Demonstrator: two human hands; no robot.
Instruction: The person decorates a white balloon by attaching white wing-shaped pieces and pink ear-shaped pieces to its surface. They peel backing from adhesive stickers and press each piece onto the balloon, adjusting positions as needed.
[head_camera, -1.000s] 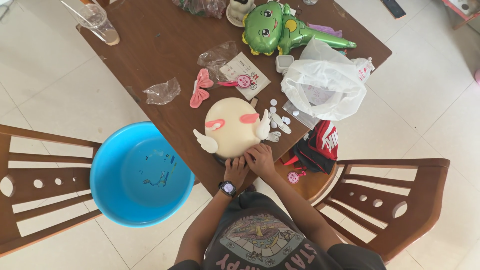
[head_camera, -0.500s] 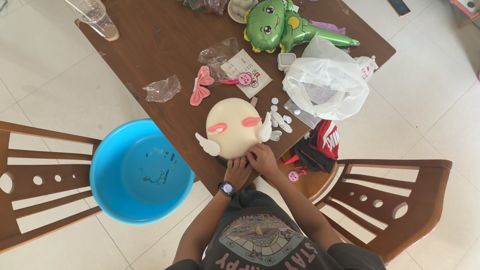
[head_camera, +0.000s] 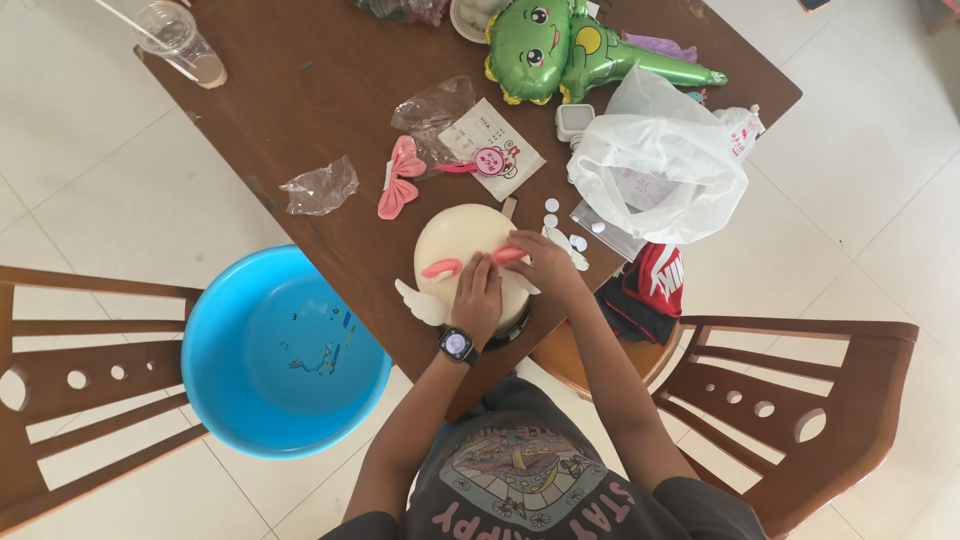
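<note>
Seen from the head camera, a cream dome-shaped toy (head_camera: 462, 245) with pink cheek pieces and white wings was steadied near the table's (head_camera: 300, 100) front edge, the left hand (head_camera: 478, 298) laid flat and unclenched on its near side and the right hand (head_camera: 535, 262) pressed to the right pink cheek piece (head_camera: 505, 256), fingertips closed on it. With the toy lying under both palms so near that edge, it was judged that a hard push could slide it off toward the blue basin (head_camera: 285, 352).
</note>
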